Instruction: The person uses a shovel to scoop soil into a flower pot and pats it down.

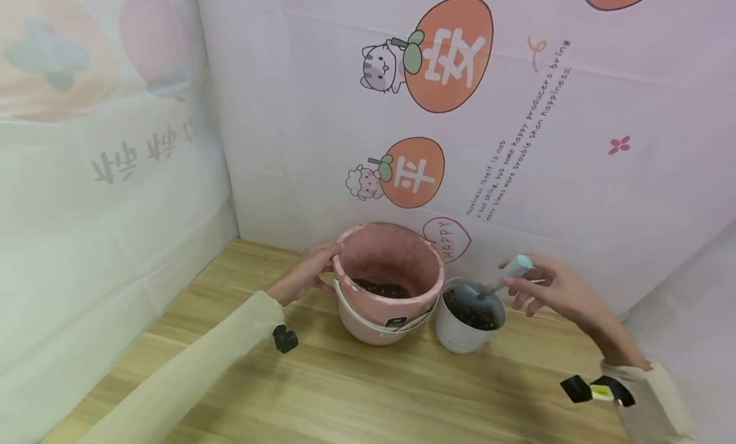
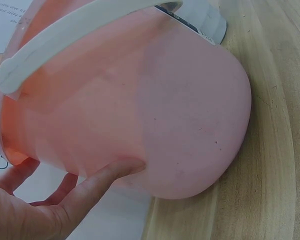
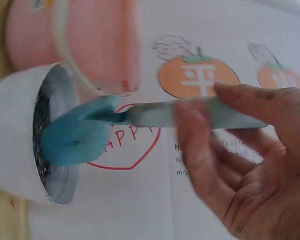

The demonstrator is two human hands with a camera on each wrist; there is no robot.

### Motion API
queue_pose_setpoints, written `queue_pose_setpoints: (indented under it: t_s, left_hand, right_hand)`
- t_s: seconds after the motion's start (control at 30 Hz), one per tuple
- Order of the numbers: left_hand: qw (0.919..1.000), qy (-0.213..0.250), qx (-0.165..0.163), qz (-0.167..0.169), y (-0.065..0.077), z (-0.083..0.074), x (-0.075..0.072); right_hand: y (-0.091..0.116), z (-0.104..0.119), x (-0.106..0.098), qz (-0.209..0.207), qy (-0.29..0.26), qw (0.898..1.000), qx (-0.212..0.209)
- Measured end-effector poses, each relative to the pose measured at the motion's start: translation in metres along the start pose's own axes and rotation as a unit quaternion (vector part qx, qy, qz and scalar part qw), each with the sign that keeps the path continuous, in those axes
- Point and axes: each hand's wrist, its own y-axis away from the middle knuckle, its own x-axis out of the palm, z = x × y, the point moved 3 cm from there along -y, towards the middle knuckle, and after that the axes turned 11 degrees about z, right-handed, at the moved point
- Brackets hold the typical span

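A pink bucket (image 1: 355, 313) with a white handle (image 2: 80, 30) stands on the wooden surface, dark soil (image 1: 382, 288) at its bottom. At its left side my left hand (image 1: 310, 273) grips it near the rim, the thumb against the outer wall in the left wrist view. Right of the bucket is a small white pot (image 1: 454, 337) holding dark soil (image 1: 468, 313). My right hand (image 1: 554, 289) holds a small trowel (image 1: 506, 276) by its pale handle. The trowel's blue blade (image 3: 77, 135) dips inside the pot's mouth; whether its tip touches soil I cannot tell.
A white printed cloth (image 1: 322, 112) rises close behind the bucket and pot. Another cloth wall (image 1: 86, 239) stands at the left, and a pale one is at the right edge. The wooden tabletop (image 1: 345, 393) extends in front.
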Motion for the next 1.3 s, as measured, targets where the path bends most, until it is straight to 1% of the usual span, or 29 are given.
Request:
queue_pose_setpoints:
  t_s: [0.1, 0.23, 0.3, 0.4, 0.5, 0.6, 0.73, 0.83, 0.93, 1.03, 1.13, 1.23, 1.3]
  left_hand:
    - [1.0000, 0.002, -0.006, -0.004, 0.001, 0.000, 0.001]
    - [0.9999, -0.001, -0.009, -0.009, 0.001, -0.001, 0.001]
    - [0.9999, -0.002, -0.009, -0.011, 0.002, -0.002, 0.002]
    - [0.9999, 0.001, -0.010, -0.014, 0.002, -0.002, 0.001]
    - [0.9999, 0.005, -0.010, -0.012, 0.002, -0.001, 0.000]
    - [1.0000, 0.005, -0.004, -0.004, 0.001, 0.000, 0.000]
    - [1.0000, 0.004, 0.002, 0.007, 0.000, 0.000, 0.001]
    - [1.0000, 0.005, -0.001, 0.006, 0.000, -0.001, 0.002]
    - [1.0000, 0.007, -0.002, 0.002, 0.000, -0.001, 0.002]
    - [1.0000, 0.007, -0.002, 0.002, 0.001, -0.002, 0.002]
    - [1.0000, 0.006, -0.003, 0.004, 0.001, -0.001, 0.002]
    - [1.0000, 0.004, -0.001, 0.005, 0.000, -0.001, 0.002]
    - [1.0000, 0.004, 0.000, 0.004, 0.000, -0.001, 0.002]
  right_hand:
    - [0.008, -0.011, -0.007, 0.012, -0.045, 0.999, 0.026]
    - [0.013, -0.016, -0.009, 0.015, -0.067, 0.996, 0.064]
    - [0.014, -0.016, -0.009, 0.011, -0.063, 0.994, 0.084]
    - [0.015, -0.015, -0.009, -0.002, -0.038, 0.994, 0.106]
    - [0.017, -0.016, -0.009, -0.015, -0.018, 0.993, 0.119]
    - [0.019, -0.017, -0.012, -0.028, -0.009, 0.994, 0.108]
    - [0.025, -0.020, -0.021, -0.037, -0.014, 0.997, 0.062]
    - [0.029, -0.021, -0.028, -0.041, -0.021, 0.998, 0.036]
    - [0.031, -0.024, -0.034, -0.039, -0.018, 0.999, 0.027]
    - [0.034, -0.028, -0.038, -0.039, -0.008, 0.999, 0.011]
    - [0.038, -0.034, -0.045, -0.038, -0.012, 0.999, -0.008]
    - [0.040, -0.039, -0.053, -0.045, -0.009, 0.999, -0.016]
    - [0.041, -0.041, -0.057, -0.058, -0.001, 0.998, -0.021]
